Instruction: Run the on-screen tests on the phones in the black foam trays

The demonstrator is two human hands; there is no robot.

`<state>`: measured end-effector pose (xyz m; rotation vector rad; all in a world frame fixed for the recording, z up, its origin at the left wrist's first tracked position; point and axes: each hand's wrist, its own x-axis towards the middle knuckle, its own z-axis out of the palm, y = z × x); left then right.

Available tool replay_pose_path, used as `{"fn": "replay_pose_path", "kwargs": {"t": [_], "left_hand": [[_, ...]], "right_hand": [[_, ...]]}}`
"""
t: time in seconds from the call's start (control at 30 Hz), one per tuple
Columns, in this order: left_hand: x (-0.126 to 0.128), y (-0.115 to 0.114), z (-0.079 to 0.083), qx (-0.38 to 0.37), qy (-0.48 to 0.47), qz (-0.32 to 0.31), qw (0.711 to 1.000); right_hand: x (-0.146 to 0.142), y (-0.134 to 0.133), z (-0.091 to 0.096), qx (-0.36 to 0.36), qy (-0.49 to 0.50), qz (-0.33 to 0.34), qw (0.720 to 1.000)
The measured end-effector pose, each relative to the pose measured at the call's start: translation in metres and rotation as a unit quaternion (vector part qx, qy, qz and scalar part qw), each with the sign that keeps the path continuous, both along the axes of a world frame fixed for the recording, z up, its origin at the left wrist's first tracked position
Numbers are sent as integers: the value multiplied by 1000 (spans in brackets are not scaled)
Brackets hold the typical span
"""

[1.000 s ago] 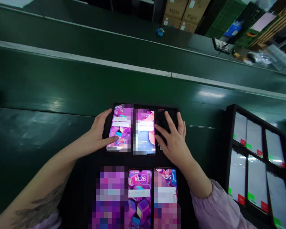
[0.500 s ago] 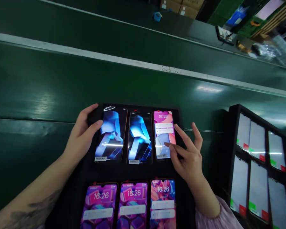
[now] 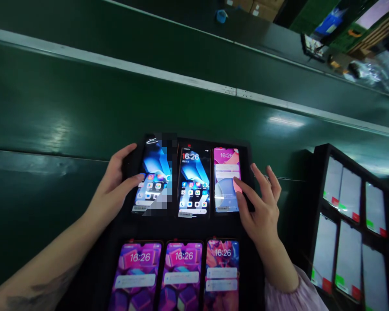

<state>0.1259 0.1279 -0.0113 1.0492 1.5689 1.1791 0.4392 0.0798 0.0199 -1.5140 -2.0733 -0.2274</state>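
Several lit smartphones lie in two rows in a black tray (image 3: pixel 168 229). My left hand (image 3: pixel 113 183) grips the tray's far left edge, its thumb reaching over the side of the left smartphone (image 3: pixel 151 185). That phone shows app icons, and part of its picture is broken into blocks. Beside it, the middle smartphone (image 3: pixel 194 185) shows a home screen with a clock. My right hand (image 3: pixel 262 205) has its fingers apart, the index fingertip at the screen of the right smartphone (image 3: pixel 225 190), which shows a lock screen. In the near row, a purple lock-screen smartphone (image 3: pixel 139 276) is cut off by the frame.
To the right stands a second black tray (image 3: pixel 319 172) of pale-screened phones with green and red corner marks. A green work surface (image 3: pixel 149 108) runs behind, crossed by a pale metal strip (image 3: pixel 181 78). Farther back are a small blue object (image 3: pixel 221 16) and clear plastic wrap (image 3: pixel 368 71).
The left and middle phones have gone from plain wallpaper to home screens with icons. My right index finger has moved slightly up the right phone's screen, and my other fingers have shifted right.
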Motion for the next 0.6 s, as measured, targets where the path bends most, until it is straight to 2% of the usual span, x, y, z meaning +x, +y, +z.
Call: {"fn": "replay_pose_path", "kwargs": {"t": [0.13,0.23,0.4,0.53,0.6], "left_hand": [[-5,-17,-7,-8,-6,-27,1000],[-14,-26,-16,18,27,-81,996],[-31,-30,-26,68,124,-187,972],[-35,-31,-23,77,162,-214,960],[-33,-33,-18,74,178,-220,956]], "right_hand": [[-7,0,11,-4,-6,96,995],[-12,1,18,-17,2,170,985],[-15,1,24,-35,0,192,981],[-15,-2,26,-62,-1,213,975],[-12,-4,24,-52,12,196,979]]}}
